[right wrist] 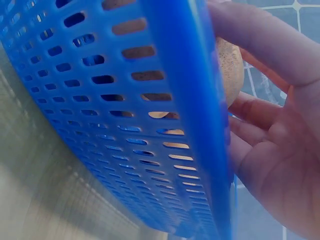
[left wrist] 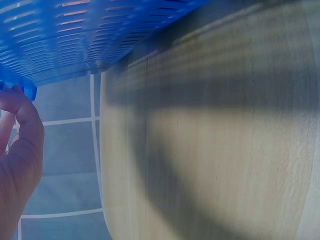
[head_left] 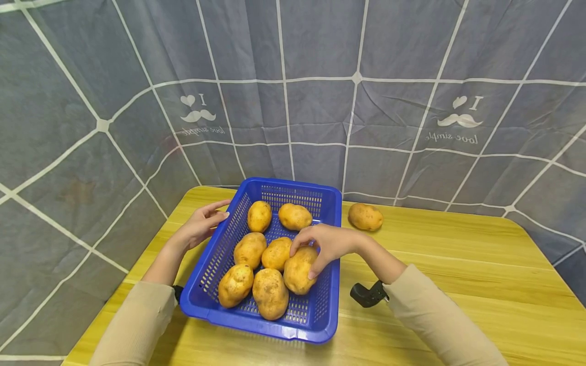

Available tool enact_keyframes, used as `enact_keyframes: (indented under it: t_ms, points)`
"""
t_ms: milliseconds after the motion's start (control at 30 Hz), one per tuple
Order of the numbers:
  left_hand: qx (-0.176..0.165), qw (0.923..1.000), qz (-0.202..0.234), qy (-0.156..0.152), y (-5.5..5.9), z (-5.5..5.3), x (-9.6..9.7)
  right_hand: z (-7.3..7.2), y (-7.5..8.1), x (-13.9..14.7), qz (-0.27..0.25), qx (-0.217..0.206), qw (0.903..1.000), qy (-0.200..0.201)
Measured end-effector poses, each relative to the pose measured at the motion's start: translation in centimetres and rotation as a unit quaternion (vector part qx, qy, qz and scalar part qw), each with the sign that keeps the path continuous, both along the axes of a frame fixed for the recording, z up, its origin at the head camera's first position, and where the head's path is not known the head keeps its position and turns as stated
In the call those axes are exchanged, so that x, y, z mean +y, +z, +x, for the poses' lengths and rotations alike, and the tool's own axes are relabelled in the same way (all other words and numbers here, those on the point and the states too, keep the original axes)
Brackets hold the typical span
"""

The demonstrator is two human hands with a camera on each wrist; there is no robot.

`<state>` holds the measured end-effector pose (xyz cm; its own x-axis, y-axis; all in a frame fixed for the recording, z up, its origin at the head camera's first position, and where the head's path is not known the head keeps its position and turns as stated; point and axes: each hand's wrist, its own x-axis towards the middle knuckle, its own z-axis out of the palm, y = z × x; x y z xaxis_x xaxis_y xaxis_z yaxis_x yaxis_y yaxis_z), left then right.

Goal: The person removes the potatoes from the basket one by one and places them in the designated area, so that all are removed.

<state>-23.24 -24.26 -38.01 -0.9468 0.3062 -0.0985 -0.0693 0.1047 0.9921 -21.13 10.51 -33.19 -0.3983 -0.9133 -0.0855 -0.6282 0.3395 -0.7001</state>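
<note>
A blue slotted plastic basket (head_left: 304, 333) holds several yellow-brown potatoes. My right hand (head_left: 329, 245) reaches over the basket's right side, its thumb and fingers spread around a large potato (head_left: 299, 272) near that wall. In the right wrist view, part of this potato (right wrist: 230, 75) shows between the basket rim and the fingers; the rest is hidden. At the basket's left side, my left hand (head_left: 201, 223) touches the rim with lightly bent fingers. The left wrist view has its fingertips right at the rim, under the slotted wall (left wrist: 75, 45).
Another potato (head_left: 365, 217) lies on the wooden table (head_left: 435, 254), right of the basket near the back edge. A grey curtain (head_left: 320, 112) with white lines hangs behind and to the left. A black wrist-worn piece (head_left: 368, 295) juts from the right sleeve.
</note>
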Motion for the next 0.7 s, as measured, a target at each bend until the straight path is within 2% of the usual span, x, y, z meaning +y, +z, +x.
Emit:
enact_keyframes:
  t_ms: [700]
  points:
    - [-0.002, 1.0000, -0.007, 0.000, -0.03, -0.06, -0.03, 0.59, 1.00, 0.88, -0.053, 0.012, 0.9977, -0.041]
